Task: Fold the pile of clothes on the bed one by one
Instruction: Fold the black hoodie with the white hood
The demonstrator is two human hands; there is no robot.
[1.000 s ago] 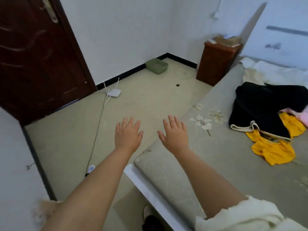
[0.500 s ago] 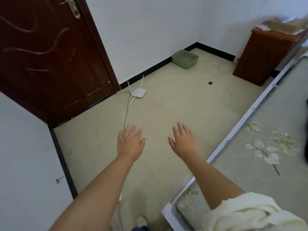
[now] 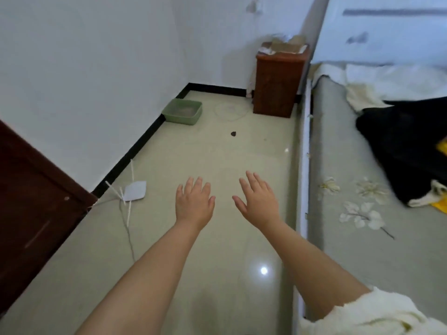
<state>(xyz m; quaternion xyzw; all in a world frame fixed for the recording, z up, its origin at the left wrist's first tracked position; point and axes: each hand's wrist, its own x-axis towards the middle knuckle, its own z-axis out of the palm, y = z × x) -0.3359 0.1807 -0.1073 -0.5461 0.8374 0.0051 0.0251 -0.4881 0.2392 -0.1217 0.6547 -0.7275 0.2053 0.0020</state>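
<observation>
Bare, both our hands: left hand (image 3: 193,204) and right hand (image 3: 260,201) stretch out over the floor (image 3: 217,153), fingers straight and spread, holding nothing. Clothes (image 3: 408,151) lie on the bed (image 3: 338,146), well right of our right fingertips, apart from both hands. Router (image 3: 135,191) left of left fingers.

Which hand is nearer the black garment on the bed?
Right. The right hand hovers over the floor beside the bed edge; the left hand is farther from the black garment.
</observation>
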